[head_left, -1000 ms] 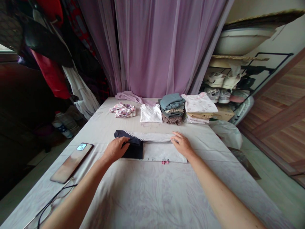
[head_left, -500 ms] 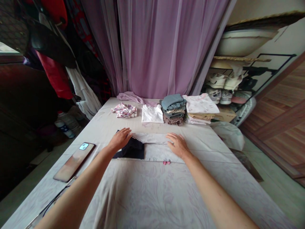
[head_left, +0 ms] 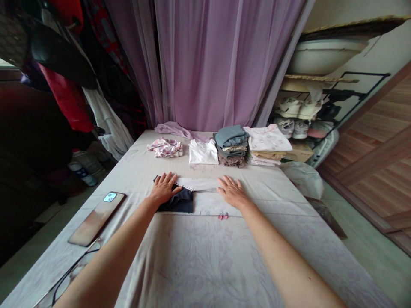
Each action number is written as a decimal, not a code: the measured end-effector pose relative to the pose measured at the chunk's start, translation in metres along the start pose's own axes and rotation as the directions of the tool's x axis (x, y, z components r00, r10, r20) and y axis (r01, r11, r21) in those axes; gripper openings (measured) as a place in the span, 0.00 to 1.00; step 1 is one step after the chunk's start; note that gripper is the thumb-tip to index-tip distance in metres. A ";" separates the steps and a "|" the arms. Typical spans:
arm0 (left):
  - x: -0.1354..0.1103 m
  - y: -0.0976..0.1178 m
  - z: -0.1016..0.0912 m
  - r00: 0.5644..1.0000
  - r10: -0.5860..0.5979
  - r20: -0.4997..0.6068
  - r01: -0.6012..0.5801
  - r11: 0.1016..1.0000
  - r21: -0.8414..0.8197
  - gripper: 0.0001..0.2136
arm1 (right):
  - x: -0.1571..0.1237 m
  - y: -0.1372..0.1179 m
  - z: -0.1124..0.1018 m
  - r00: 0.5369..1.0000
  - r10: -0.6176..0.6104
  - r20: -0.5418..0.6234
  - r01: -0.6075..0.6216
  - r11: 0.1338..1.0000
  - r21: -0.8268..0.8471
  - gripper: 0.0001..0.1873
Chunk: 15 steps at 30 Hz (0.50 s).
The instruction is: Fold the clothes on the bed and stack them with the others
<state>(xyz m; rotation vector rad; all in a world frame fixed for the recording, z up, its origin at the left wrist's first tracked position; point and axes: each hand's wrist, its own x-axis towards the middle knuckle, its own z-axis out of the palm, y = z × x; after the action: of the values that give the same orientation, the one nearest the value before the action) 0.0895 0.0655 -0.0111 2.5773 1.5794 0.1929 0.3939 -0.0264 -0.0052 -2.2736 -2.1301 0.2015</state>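
A garment lies flat before me, with a white part (head_left: pixel 205 201) and a dark navy part (head_left: pixel 183 202) folded over its left end. Scalloped white trim runs along the navy piece, and small pink bows (head_left: pixel 223 216) sit at the near edge. My left hand (head_left: pixel 165 188) rests palm down on the navy fabric, fingers spread. Pressed flat on the right side of the white cloth is my right hand (head_left: pixel 231 191), its fingers also apart. Neither hand grips anything.
Along the back stand a floral bundle (head_left: pixel 165 148), a folded white shirt (head_left: pixel 203 152), a dark clothes stack (head_left: pixel 231 145) and a pale stack (head_left: pixel 269 139). On the left lie a phone (head_left: pixel 96 220) and glasses (head_left: pixel 75 269). A purple curtain (head_left: pixel 224 64) hangs behind.
My left hand has flattened and spread its fingers over the navy fabric. My right hand has also opened flatter on the white cloth. The view has shifted slightly.
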 end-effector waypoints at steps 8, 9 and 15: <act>-0.037 -0.024 -0.030 0.968 0.235 0.083 -0.192 0.915 -0.355 0.27 | -0.031 -0.016 0.007 0.967 -0.065 -0.245 0.087 0.993 0.082 0.26; -0.044 -0.026 -0.032 0.964 0.253 0.078 -0.211 0.914 -0.347 0.25 | -0.034 -0.023 0.006 0.958 -0.094 -0.272 0.127 0.986 0.107 0.26; -0.067 -0.017 -0.033 0.971 0.223 0.081 -0.207 0.963 -0.171 0.20 | -0.033 -0.091 -0.002 0.866 -0.343 -0.363 0.432 0.879 0.203 0.25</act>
<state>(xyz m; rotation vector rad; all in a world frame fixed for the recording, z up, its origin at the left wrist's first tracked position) 0.0393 0.0146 0.0152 2.5827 1.1963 0.1981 0.3020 -0.0529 0.0091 -1.5561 -2.1669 0.1057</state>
